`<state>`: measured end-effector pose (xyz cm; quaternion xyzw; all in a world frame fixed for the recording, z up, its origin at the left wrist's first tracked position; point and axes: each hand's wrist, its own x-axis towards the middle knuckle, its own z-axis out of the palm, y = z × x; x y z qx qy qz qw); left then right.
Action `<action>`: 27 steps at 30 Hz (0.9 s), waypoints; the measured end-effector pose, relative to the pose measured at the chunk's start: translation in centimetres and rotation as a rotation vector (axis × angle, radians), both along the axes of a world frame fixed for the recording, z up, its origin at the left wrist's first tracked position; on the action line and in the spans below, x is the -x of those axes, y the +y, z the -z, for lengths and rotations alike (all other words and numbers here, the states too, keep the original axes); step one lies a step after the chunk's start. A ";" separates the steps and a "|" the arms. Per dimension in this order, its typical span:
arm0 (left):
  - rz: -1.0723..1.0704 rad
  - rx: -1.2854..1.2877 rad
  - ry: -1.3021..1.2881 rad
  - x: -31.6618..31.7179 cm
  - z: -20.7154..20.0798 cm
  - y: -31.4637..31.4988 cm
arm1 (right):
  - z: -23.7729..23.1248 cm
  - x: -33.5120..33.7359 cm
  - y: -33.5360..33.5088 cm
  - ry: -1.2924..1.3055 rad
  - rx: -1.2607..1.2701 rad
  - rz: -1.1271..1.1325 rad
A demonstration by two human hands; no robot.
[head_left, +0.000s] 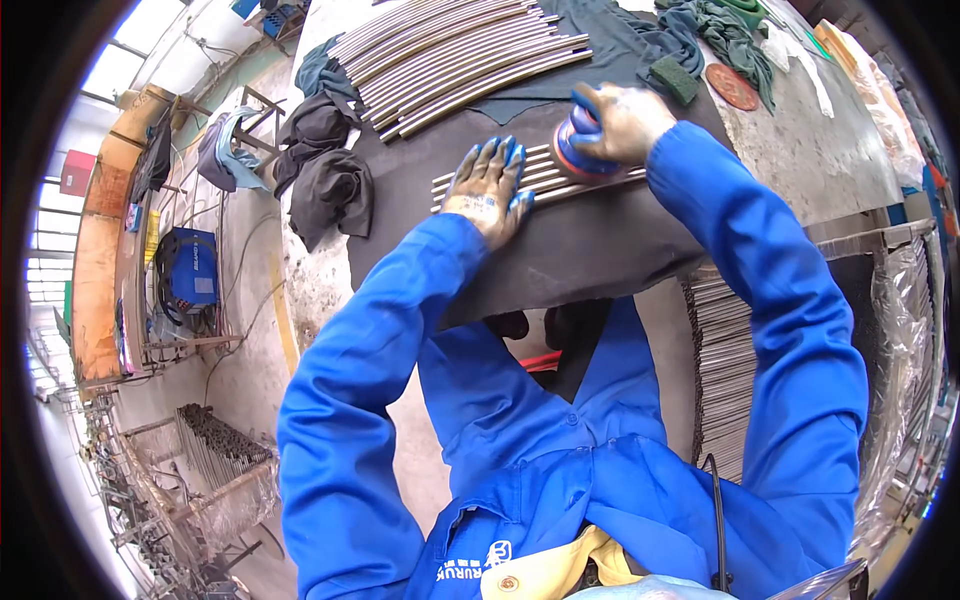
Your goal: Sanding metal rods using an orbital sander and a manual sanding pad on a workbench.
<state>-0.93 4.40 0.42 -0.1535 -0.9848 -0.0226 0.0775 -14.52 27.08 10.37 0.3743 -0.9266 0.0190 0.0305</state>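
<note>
Several thin metal rods [541, 182] lie side by side on a dark sheet [590, 245] draped over the table. My left hand [485, 188], in a stained glove with blue fingers, rests flat across the rods' left part, fingers stretched out. Over their right part, my gloved right hand [618, 122] is closed around a round, puck-like blue and reddish tool [573, 150]. The tool's underside and its exact kind are hidden by the hand and by blur. It appears to touch the rods.
Beyond the hands lies a stack of metal rods [450, 65]. Dark crumpled cloths [330, 190] sit at its left. A green scouring pad [674, 78] and reddish disc [733, 87] lie far right. More rods [722, 360] fill a rack beside my right arm.
</note>
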 end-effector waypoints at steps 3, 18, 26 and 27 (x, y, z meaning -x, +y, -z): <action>-0.002 -0.020 -0.034 0.4 -0.2 0.0 | 0.7 0.6 1.2 0.015 0.027 0.020; 0.061 -0.044 0.012 0.8 -0.6 1.5 | -0.9 -0.7 17.3 0.036 0.315 0.260; 0.076 -0.043 0.071 -0.4 0.5 0.6 | -2.2 -2.6 18.4 -0.044 0.371 0.275; 0.075 -0.037 0.072 -0.3 0.3 0.6 | -1.9 -2.5 18.6 -0.044 0.378 0.274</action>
